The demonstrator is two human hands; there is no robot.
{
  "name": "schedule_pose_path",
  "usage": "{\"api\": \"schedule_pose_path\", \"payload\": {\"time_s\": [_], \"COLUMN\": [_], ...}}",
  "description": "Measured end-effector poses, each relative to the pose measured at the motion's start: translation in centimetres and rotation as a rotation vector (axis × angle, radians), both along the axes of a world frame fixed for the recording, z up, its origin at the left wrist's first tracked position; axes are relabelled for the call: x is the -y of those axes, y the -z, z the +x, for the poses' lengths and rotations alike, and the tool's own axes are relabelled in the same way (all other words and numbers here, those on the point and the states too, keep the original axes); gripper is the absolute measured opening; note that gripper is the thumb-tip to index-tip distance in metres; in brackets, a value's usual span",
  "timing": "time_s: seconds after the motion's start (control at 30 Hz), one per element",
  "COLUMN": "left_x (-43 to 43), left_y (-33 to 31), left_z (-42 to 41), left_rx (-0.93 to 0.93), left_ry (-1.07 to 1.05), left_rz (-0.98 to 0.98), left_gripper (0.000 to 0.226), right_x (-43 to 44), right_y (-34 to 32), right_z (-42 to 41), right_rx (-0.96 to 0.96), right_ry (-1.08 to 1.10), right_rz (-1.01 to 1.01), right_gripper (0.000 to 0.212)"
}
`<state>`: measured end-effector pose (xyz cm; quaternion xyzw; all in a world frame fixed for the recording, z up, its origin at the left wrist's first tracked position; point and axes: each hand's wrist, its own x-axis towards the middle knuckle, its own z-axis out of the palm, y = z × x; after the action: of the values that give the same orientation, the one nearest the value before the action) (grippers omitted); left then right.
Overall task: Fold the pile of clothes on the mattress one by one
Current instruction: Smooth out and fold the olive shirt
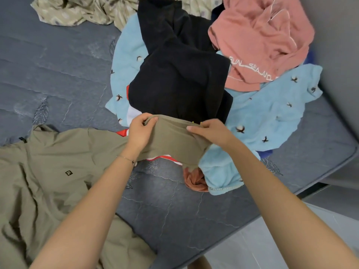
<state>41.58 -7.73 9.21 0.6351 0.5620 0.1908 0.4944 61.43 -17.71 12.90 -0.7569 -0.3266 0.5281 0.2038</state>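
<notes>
An olive-khaki shirt (58, 167) with a small black chest logo lies spread over the left of the grey-blue mattress (174, 214). One end of it is stretched toward the pile. My left hand (140, 131) and my right hand (209, 133) both pinch that end's edge, about a hand's width apart. Right behind my hands sits the pile: a black garment (178, 78) on top, a light blue towel-like cloth with small dark prints (272, 113) beneath, and a pink top with white lettering (260, 41) at the back right.
A beige patterned cloth (87, 10) is bunched at the top left. A red-and-white item (165, 158) and an orange-brown piece (194, 181) peek out under the pile. The mattress edge (291, 193) runs diagonally at right, with pale floor (291, 239) beyond.
</notes>
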Motion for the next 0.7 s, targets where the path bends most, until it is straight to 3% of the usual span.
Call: {"api": "schedule_pose_path", "payload": {"time_s": [0.07,0.17,0.3,0.47,0.57,0.7], "left_x": [0.3,0.5,0.4,0.6,0.7,1.0], "left_y": [0.1,-0.1,-0.1,0.5,0.6,0.7], "left_z": [0.7,1.5,1.9,2.0,1.8,0.8], "left_rx": [-0.027,-0.059,-0.091,-0.121,-0.105,-0.102], "left_ry": [-0.026,-0.092,-0.154,-0.092,-0.124,-0.155], "left_rz": [0.01,0.028,0.056,0.028,0.07,0.138], "left_gripper": [0.018,0.021,0.02,0.021,0.019,0.03], "right_x": [-0.3,-0.5,-0.1,0.6,0.2,0.5], "right_y": [-1.6,-3.7,-3.9,-1.6,-0.4,0.6], "right_z": [1.6,3.6,5.2,5.3,4.9,4.0], "right_rx": [-0.013,-0.038,0.136,0.507,0.667,0.684], "right_ry": [0.028,-0.063,-0.188,0.016,0.03,0.056], "right_rz": [0.023,-0.019,-0.092,0.064,0.075,0.189], "right_gripper": [0.054,0.033,0.013,0.012,0.019,0.023]}}
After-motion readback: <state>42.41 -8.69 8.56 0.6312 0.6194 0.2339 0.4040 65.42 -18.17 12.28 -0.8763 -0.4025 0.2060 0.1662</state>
